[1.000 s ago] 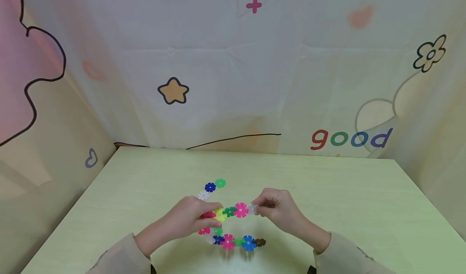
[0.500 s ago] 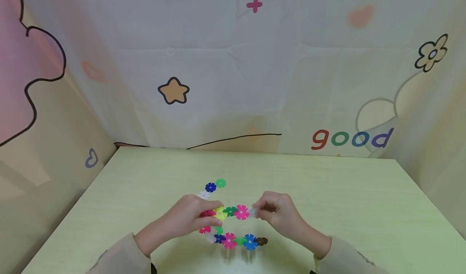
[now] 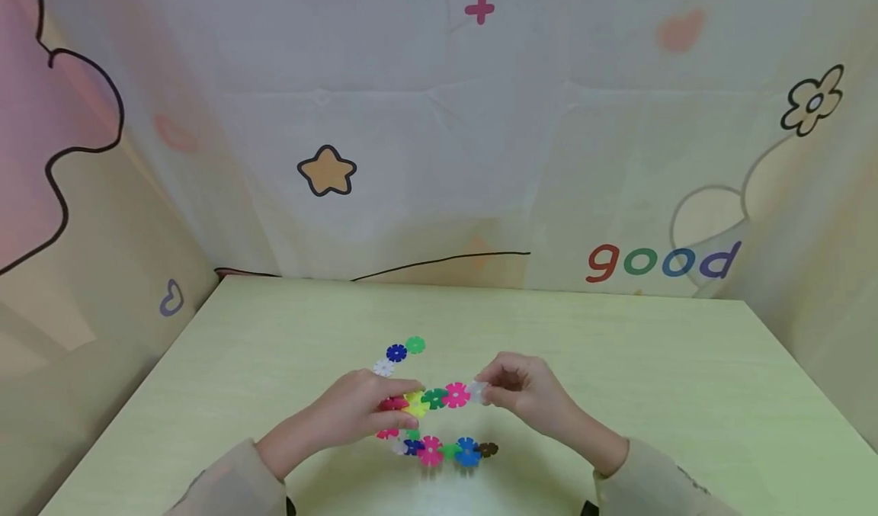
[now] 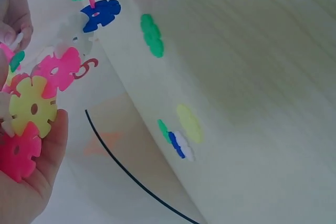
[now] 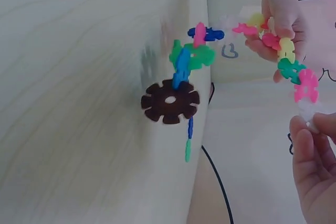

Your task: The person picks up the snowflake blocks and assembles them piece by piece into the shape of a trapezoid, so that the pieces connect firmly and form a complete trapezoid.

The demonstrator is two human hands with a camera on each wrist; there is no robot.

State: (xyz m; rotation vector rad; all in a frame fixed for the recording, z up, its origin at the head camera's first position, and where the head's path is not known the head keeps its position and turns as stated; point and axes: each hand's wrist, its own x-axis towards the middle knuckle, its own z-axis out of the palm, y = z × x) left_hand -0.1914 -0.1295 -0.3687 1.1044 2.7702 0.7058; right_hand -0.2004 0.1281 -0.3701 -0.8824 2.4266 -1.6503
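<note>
My left hand (image 3: pixel 353 409) holds a linked chain of colored plastic snowflake discs, thumb and fingers around its red and yellow discs (image 4: pixel 34 106). From that grip one arm runs right through a dark green disc (image 3: pixel 434 399) and a pink disc (image 3: pixel 456 395) to a white disc (image 3: pixel 477 392). My right hand (image 3: pixel 528 386) pinches this white disc between thumb and fingertips. Another arm of the chain extends nearer the body, through a blue disc (image 3: pixel 468 452) to a brown disc (image 5: pixel 157 107). Part of the chain is hidden by the left hand.
On the pale table (image 3: pixel 617 348), beyond the left hand, a green disc (image 3: pixel 414 344), a dark blue disc (image 3: pixel 396 353) and a white disc lie in a row. The left wrist view also shows a yellow disc (image 4: pixel 189 123) and a green piece (image 4: pixel 152 35) on the table.
The right hand dips slightly, then rises again with the white disc. The brown end of the chain shifts right, then back left and a little up. The left hand stays nearly still.
</note>
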